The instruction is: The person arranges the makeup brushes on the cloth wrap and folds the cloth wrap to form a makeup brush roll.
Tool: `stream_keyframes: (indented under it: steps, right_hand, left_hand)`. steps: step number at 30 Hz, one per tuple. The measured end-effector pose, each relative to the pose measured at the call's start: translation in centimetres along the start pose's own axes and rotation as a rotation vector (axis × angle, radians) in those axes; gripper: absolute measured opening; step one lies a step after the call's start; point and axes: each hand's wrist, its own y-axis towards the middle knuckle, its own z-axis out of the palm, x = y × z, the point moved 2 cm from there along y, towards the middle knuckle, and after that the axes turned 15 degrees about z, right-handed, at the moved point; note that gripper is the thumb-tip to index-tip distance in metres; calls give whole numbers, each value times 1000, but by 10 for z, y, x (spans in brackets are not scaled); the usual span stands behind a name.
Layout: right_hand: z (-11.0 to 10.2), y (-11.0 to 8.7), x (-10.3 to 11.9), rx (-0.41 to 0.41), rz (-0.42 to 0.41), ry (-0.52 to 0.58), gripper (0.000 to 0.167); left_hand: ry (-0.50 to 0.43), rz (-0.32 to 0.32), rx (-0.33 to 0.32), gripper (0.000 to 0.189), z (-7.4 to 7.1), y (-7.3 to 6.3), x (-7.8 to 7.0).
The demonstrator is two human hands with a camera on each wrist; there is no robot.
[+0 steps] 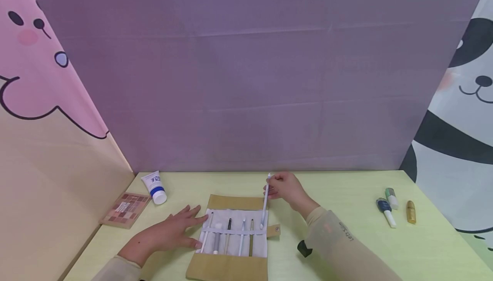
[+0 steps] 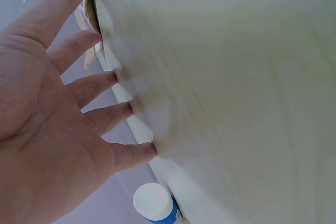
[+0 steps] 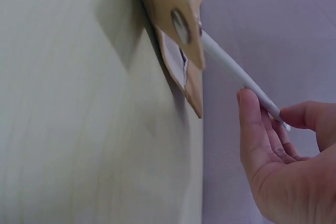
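Note:
In the head view a tan fold-out pouch (image 1: pixel 227 268) with a pale lining lies open on the table. Several slim pencil-like sticks stand under its elastic band, among them an olive stick (image 1: pixel 251 238) and a dark-tipped one (image 1: pixel 229 229). My right hand (image 1: pixel 286 189) pinches a slim white pen (image 1: pixel 265 199) near its upper end, between thumb and fingers. The pen slants, its lower end over the pouch's right side by the band. At the pouch's left edge my left hand (image 1: pixel 175 229) rests with spread fingers; the left wrist view shows fingertips (image 2: pixel 126 109) touching the table.
A white-and-blue tube (image 1: pixel 155 187) and an eyeshadow palette (image 1: pixel 127 209) lie at the left. Right of the pouch's snap tab (image 1: pixel 274 230) sits a small black object (image 1: pixel 304 248). Farther right are a dark-blue bottle (image 1: pixel 384 208), a green-and-white one (image 1: pixel 391 197) and a gold one (image 1: pixel 411 212).

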Motion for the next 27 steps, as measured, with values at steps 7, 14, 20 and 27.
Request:
stream_keyframes:
  steps: [7,14,20,27]
  right_hand:
    - [6,-1,-5,17,37,-10,23]
    - [10,-4,-9,55,71,-20,24]
    - [13,-8,-15,115,102,-39,23]
    - [16,-11,-25,174,167,-14,24]
  left_hand:
    - [-1,1,-1,85,0,0,-1]
    - [6,5,3,84,0,-1,0]
    - [19,10,-1,84,-1,0,0]
    - [20,2,4,84,0,0,-1]
